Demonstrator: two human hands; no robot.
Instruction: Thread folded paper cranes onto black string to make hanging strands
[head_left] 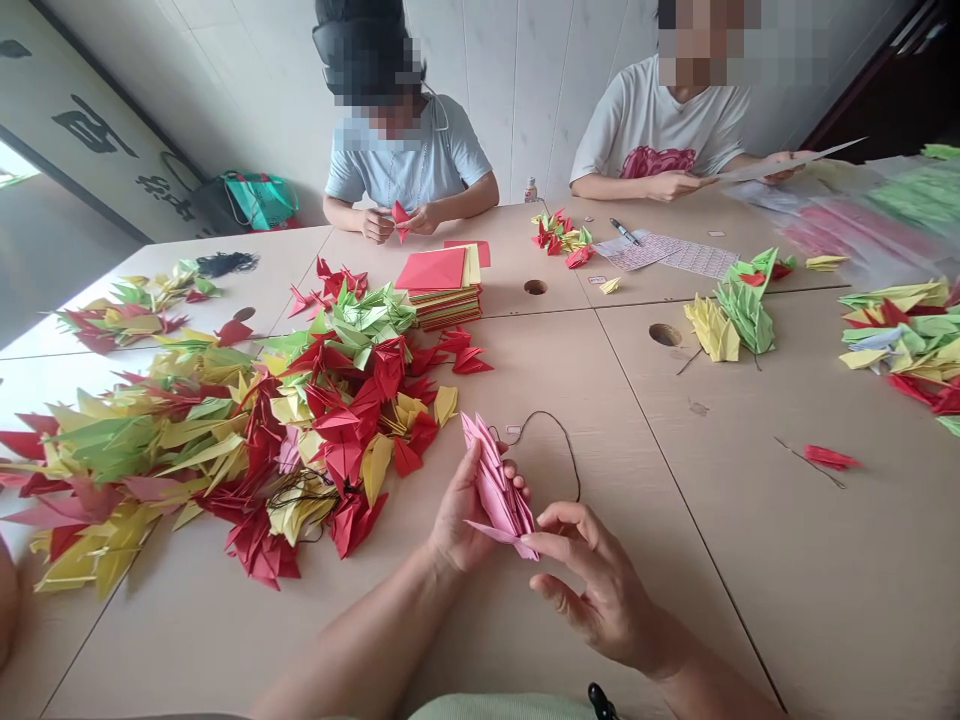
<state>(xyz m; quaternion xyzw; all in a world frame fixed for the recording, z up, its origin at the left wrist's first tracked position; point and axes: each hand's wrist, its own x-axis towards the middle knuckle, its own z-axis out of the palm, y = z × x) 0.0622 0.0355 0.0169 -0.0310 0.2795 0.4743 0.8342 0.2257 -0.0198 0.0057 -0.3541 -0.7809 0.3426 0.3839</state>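
A bundle of folded pink paper pieces [499, 490] is in my left hand [461, 510], its fingers wrapped round the bundle's side. A dark cord [570, 445] runs from behind the bundle and curves over the table. My right hand [600, 590] is at the bundle's lower end, fingers apart, with a fingertip at the lowest piece; nothing is gripped in it. To the left of my hands lies a big heap of folded red, yellow, green and pink paper pieces [217, 430].
A stack of square paper [439, 285] stands beyond the heap. Folded bundles [739, 315] and a red piece with a needle-like item [829, 458] lie at right. Across the table [675, 480], with round holes, two people sit, one holding red paper, one a sheet.
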